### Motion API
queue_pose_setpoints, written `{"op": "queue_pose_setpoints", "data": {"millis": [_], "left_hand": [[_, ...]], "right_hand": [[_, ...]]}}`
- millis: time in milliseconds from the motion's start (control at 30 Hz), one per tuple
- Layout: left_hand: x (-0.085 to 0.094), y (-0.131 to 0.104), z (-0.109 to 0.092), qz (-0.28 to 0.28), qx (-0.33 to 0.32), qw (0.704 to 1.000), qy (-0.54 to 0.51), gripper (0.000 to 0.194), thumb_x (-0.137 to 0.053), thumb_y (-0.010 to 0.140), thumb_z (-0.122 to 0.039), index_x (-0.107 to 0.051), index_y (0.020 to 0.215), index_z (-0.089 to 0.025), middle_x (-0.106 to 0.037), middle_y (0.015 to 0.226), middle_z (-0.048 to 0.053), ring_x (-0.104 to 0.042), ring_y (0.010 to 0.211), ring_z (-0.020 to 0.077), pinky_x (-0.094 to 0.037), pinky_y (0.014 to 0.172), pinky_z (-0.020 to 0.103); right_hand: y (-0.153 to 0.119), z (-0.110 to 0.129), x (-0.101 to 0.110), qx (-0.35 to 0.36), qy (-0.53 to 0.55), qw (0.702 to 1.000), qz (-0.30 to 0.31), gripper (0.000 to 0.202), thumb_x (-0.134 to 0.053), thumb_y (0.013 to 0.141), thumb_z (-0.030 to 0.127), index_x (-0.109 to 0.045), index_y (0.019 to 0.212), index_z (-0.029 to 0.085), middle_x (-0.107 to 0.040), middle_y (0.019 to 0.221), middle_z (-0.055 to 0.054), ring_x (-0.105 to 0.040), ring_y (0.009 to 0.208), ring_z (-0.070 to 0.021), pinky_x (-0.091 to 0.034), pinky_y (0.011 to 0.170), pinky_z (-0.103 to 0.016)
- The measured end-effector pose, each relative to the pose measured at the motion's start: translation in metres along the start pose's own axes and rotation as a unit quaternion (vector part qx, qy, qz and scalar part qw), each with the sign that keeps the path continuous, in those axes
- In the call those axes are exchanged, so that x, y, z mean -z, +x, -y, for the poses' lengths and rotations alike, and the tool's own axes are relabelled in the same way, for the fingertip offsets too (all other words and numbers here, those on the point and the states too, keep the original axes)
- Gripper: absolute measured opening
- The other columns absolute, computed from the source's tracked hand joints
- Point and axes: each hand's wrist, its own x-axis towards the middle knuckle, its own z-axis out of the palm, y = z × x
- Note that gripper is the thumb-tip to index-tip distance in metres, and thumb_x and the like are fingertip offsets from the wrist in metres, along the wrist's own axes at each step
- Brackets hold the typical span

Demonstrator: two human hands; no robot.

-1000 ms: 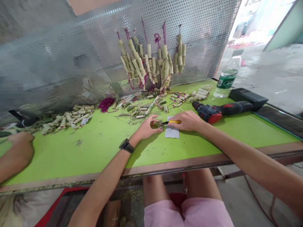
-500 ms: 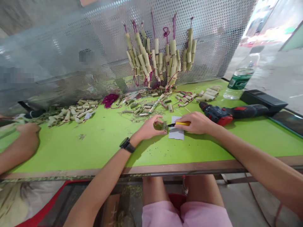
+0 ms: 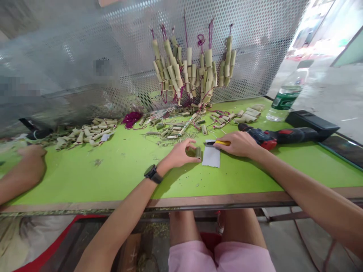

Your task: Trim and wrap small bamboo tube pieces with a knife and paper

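Observation:
Between the thumb and fingers of my left hand (image 3: 181, 154) stands a short piece of bamboo tube (image 3: 198, 152), held upright at the table. My right hand (image 3: 239, 143) is closed around the yellow handle of a utility knife (image 3: 222, 143). Its dark blade points left, above the top end of a white slip of paper (image 3: 211, 156). The blade is apart from the bamboo piece. The paper lies flat on the green table (image 3: 127, 170), just right of the bamboo.
Cut bamboo pieces (image 3: 85, 134) and purple cord (image 3: 132, 119) lie along the back. Strung bamboo (image 3: 208, 68) hangs on a perforated metal panel (image 3: 124, 56). A cordless drill (image 3: 266, 136), water bottle (image 3: 286, 96) and phone (image 3: 344, 149) are at right. Another person's arm (image 3: 25, 170) rests at left.
My right hand has moved the knife slightly up and away from the bamboo piece, over the paper's far end. My left hand keeps its hold.

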Motion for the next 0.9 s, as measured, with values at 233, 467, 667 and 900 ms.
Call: {"op": "queue_pose_setpoints", "data": {"millis": [233, 467, 667, 900], "left_hand": [[-0.003, 0.003, 0.003, -0.015, -0.021, 1.0, -0.012, 0.077, -0.1, 0.072, -0.048, -0.065, 0.137, -0.025, -0.08, 0.128, 0.012, -0.072, 0.117, 0.0329, -0.054, 0.104, 0.05], [-0.003, 0.002, 0.002, -0.02, -0.015, 1.0, -0.008, 0.074, -0.099, 0.074, -0.05, -0.063, 0.134, -0.023, -0.079, 0.131, 0.014, -0.072, 0.117, 0.0326, -0.054, 0.103, 0.049], [-0.001, 0.001, -0.001, -0.022, -0.006, 1.0, 0.004, 0.073, -0.099, 0.072, -0.052, -0.064, 0.13, -0.025, -0.08, 0.128, 0.013, -0.072, 0.116, 0.0347, -0.054, 0.102, 0.052], [-0.001, 0.002, 0.001, -0.033, -0.032, 0.998, 0.032, 0.047, -0.093, 0.078, -0.05, -0.071, 0.109, -0.024, -0.078, 0.12, 0.01, -0.071, 0.11, 0.0323, -0.055, 0.099, 0.05]], "right_hand": [[-0.004, 0.016, -0.004, 0.093, 0.097, 0.991, -0.012, 0.047, -0.058, 0.104, 0.061, -0.092, 0.104, 0.028, -0.087, 0.092, -0.006, -0.07, 0.071, -0.0209, -0.039, 0.062, -0.032], [-0.004, 0.014, -0.006, 0.096, 0.102, 0.989, 0.037, 0.047, -0.058, 0.105, 0.061, -0.092, 0.106, 0.029, -0.087, 0.089, -0.005, -0.068, 0.068, -0.0184, -0.038, 0.063, -0.032], [-0.001, 0.003, -0.001, 0.002, 0.007, 1.0, 0.008, 0.05, -0.058, 0.102, 0.064, -0.093, 0.107, 0.028, -0.087, 0.091, -0.007, -0.07, 0.072, -0.0226, -0.035, 0.058, -0.032], [-0.002, 0.002, -0.003, 0.057, 0.111, 0.992, -0.015, 0.048, -0.06, 0.103, 0.062, -0.094, 0.104, 0.027, -0.087, 0.086, -0.005, -0.068, 0.063, -0.0182, -0.04, 0.058, -0.031]]}}
